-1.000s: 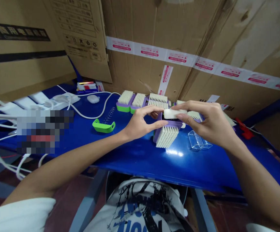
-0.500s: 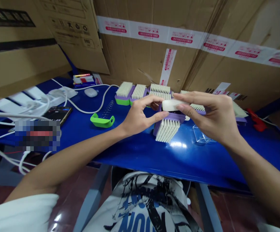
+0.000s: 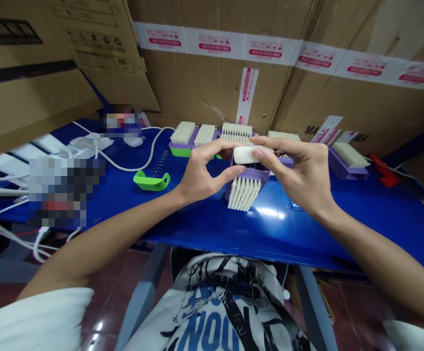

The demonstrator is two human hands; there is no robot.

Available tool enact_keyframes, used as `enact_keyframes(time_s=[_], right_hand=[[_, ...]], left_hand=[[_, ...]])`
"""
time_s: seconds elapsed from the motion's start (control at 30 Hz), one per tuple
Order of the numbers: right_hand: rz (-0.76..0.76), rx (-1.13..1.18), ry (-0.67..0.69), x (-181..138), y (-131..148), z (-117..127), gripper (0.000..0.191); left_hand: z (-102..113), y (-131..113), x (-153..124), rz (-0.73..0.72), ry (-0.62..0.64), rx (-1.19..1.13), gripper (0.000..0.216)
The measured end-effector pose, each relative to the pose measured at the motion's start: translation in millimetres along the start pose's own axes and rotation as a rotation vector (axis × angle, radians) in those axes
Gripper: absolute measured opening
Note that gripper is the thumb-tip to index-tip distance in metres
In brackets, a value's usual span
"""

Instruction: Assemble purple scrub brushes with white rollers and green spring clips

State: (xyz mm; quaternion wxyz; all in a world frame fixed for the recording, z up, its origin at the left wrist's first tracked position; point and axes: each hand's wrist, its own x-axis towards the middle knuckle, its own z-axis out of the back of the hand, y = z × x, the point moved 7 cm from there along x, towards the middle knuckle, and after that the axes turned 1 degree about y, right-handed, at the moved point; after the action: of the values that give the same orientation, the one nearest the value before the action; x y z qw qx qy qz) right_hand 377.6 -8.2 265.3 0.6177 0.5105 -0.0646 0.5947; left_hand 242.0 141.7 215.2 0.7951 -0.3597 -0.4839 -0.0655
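Observation:
Both my hands hold one purple brush (image 3: 246, 176) just above the blue table (image 3: 204, 219), its white bristles (image 3: 241, 193) pointing down toward me. My left hand (image 3: 202, 173) pinches the brush's left end between thumb and forefinger. My right hand (image 3: 296, 170) grips the right end and presses a white oblong piece (image 3: 246, 154) onto the brush's top with thumb and fingers. A green curved handle part (image 3: 151, 180) lies on the table to the left, beside a thin metal spring (image 3: 161, 162).
A row of purple and green brushes (image 3: 193, 136) stands bristles up along the back, one more purple brush (image 3: 347, 158) to the right. Cardboard boxes (image 3: 234, 63) wall the rear. White cables and a power strip (image 3: 87, 144) crowd the left. A red object (image 3: 383, 173) lies far right.
The view has drifted, so everything sits a little lower and left in frame. Both hands keep their grip on the brush and white piece; the clear plastic piece is now hidden behind my right hand.

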Motion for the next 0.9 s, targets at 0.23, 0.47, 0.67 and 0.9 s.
enact_keyframes(time_s=[0.23,0.47,0.67,0.9], right_hand=[[-0.026,0.043,-0.116,-11.2,-2.4,-8.2,0.022],[0.111,0.155,0.120,-3.5,1.2,-21.5,0.024],[-0.011,0.296,0.182,-12.3,-16.3,-34.4,0.062],[-0.087,0.342,0.143,-9.7,-22.5,-38.4,0.062]], left_hand=[[-4.0,-1.7,-2.5,0.051,-0.004,0.027,0.041],[1.2,-12.8,6.6,0.043,0.018,0.032,0.058],[13.0,-27.5,20.1,-0.167,0.155,0.152,0.043],[16.0,-26.0,22.1,-0.173,0.155,0.226,0.038]])
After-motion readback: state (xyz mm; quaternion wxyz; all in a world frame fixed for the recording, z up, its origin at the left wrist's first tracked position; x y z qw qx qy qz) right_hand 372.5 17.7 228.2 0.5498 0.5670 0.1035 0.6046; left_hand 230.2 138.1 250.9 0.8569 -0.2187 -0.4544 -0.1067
